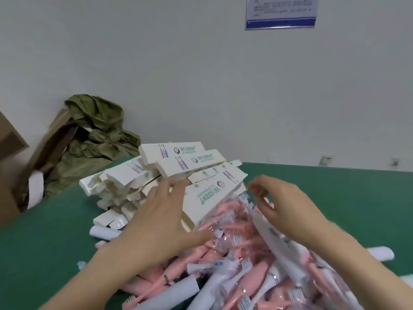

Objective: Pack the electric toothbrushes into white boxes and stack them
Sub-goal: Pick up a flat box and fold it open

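White boxes (178, 163) heaped at the far middle of the green worktop (44, 247) carry green "WISDENT" lettering, a round tooth logo and drawings of pink and blue brushes. The blue-edged wall notice (280, 12) is too blurred to read. The left hand (156, 222) has its grip apart, fingers spread over the nearest boxes. The right hand (288, 209) hovers with its fingers loosely curled; whether its grip pinches the clear wrap cannot be told. Pink and white electric toothbrushes (225, 222) lie piled beneath both hands, spreading nearer and right.
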Motion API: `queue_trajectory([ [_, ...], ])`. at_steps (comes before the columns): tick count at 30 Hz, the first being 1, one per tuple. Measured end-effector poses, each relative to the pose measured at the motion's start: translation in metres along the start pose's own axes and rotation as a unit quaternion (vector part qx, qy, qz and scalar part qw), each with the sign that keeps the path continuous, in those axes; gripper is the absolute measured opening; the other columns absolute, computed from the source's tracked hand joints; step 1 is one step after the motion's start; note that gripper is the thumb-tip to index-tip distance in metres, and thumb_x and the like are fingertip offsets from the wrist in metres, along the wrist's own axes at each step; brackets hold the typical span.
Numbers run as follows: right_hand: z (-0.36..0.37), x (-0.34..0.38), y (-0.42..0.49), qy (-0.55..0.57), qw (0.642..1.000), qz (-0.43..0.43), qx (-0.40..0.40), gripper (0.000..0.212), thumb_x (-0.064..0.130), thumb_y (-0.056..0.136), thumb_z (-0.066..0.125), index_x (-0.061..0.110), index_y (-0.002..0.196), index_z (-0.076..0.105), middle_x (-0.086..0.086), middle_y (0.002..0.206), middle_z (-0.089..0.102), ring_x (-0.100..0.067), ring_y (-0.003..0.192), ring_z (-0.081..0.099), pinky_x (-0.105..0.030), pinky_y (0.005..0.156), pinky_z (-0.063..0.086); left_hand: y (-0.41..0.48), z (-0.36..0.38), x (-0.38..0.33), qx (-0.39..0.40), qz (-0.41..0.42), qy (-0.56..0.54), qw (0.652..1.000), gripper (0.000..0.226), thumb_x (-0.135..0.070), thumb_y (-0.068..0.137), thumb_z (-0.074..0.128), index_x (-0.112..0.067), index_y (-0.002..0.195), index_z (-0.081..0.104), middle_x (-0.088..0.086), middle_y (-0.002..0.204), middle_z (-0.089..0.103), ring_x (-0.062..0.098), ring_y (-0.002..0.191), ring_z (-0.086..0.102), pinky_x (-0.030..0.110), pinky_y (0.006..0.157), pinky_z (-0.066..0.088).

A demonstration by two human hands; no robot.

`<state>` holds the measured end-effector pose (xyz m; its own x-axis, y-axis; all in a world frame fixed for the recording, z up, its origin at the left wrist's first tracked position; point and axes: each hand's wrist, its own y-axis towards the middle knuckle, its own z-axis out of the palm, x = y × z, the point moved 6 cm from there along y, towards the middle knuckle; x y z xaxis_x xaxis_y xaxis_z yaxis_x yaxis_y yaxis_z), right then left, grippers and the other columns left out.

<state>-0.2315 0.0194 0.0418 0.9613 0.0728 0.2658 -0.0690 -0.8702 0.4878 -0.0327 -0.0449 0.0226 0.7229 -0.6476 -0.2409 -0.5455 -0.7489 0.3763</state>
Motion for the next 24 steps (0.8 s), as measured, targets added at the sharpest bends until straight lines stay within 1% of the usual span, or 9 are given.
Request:
queue_trajectory([
  [2,0.014,0.014,0.013,0.035,0.999,-0.04,0.007,0.037,0.013,0.089,0.053,0.023,0.124,0.053,0.01,0.118,0.056,-0.009,0.109,0.051,-0.025,0.09,0.043,0.007,0.012,0.001,-0.008,-0.019,-0.012,1.0,0.095,-0.068,0.065,0.06,-0.029,0.141,0.02,-0.008,0.131,0.023,0.011,0.121,0.029,0.026,0.092,0.035],
  [4,0.031,0.03,0.026,0.034,0.995,-0.069,0.067,0.054,0.005,0.083,0.055,0.02,0.134,0.046,0.005,0.133,0.048,-0.012,0.123,0.042,-0.025,0.1,0.036,0.011,0.022,0.007,-0.014,-0.044,-0.019,0.999,0.083,-0.049,0.072,0.069,-0.024,0.139,0.027,-0.003,0.131,0.035,0.016,0.122,0.036,0.027,0.088,0.036],
  [7,0.049,0.037,0.041,0.015,0.989,-0.082,0.122,0.07,0.001,0.078,0.06,0.017,0.142,0.036,-0.001,0.144,0.038,-0.016,0.133,0.032,-0.024,0.107,0.025,0.016,0.018,0.013,-0.074,-0.023,-0.068,0.995,0.068,-0.033,0.07,0.074,-0.019,0.128,0.042,-0.004,0.116,0.052,0.013,0.104,0.049,0.024,0.073,0.034],
  [11,0.049,0.05,0.058,0.004,0.987,-0.124,0.106,0.067,0.006,0.075,0.066,0.014,0.138,0.042,-0.006,0.136,0.047,-0.023,0.126,0.04,-0.033,0.104,0.032,0.015,-0.009,0.012,-0.195,0.026,-0.131,0.972,0.06,-0.023,0.064,0.079,-0.021,0.115,0.047,-0.01,0.101,0.053,0.012,0.095,0.05,0.018,0.066,0.027],
  [14,0.044,0.056,0.061,0.024,0.987,-0.14,0.071,0.062,0.015,0.076,0.073,0.016,0.132,0.047,-0.003,0.127,0.054,-0.021,0.115,0.046,-0.03,0.095,0.037,0.003,-0.032,0.012,-0.265,0.053,-0.228,0.936,0.06,-0.025,0.062,0.083,-0.034,0.108,0.046,-0.025,0.1,0.056,-0.005,0.095,0.053,0.001,0.075,0.033],
  [16,0.035,0.058,0.061,0.053,0.989,-0.136,0.027,0.065,0.022,0.077,0.076,0.019,0.134,0.045,0.0,0.128,0.052,-0.018,0.115,0.046,-0.023,0.089,0.034,-0.001,-0.045,0.013,-0.255,0.092,-0.313,0.91,0.061,-0.024,0.06,0.087,-0.036,0.106,0.05,-0.029,0.105,0.057,-0.01,0.101,0.054,0.001,0.084,0.037],
  [18,0.02,0.066,0.057,0.072,0.987,-0.141,-0.019,0.065,0.022,0.076,0.076,0.022,0.133,0.045,0.005,0.125,0.05,-0.012,0.109,0.046,-0.023,0.084,0.034,-0.002,-0.057,0.017,-0.231,0.121,-0.382,0.887,0.064,-0.022,0.054,0.086,-0.036,0.106,0.052,-0.025,0.105,0.059,-0.003,0.104,0.058,0.009,0.088,0.043],
  [22,-0.006,0.085,0.046,0.159,0.974,-0.147,-0.066,0.061,0.025,0.071,0.08,0.027,0.127,0.054,0.011,0.113,0.053,-0.001,0.095,0.046,-0.011,0.079,0.037,-0.002,-0.085,0.031,-0.203,0.17,-0.432,0.862,0.066,-0.016,0.049,0.085,-0.028,0.107,0.056,-0.023,0.101,0.064,-0.003,0.096,0.061,0.011,0.078,0.049],
  [24,-0.014,0.091,0.039,0.226,0.961,-0.138,-0.084,0.057,0.027,0.069,0.082,0.031,0.12,0.059,0.013,0.111,0.057,0.001,0.097,0.049,-0.01,0.081,0.04,0.003,-0.095,0.037,-0.183,0.186,-0.498,0.827,0.067,-0.023,0.047,0.091,-0.027,0.106,0.058,-0.017,0.099,0.065,0.002,0.097,0.062,0.016,0.078,0.052],
])
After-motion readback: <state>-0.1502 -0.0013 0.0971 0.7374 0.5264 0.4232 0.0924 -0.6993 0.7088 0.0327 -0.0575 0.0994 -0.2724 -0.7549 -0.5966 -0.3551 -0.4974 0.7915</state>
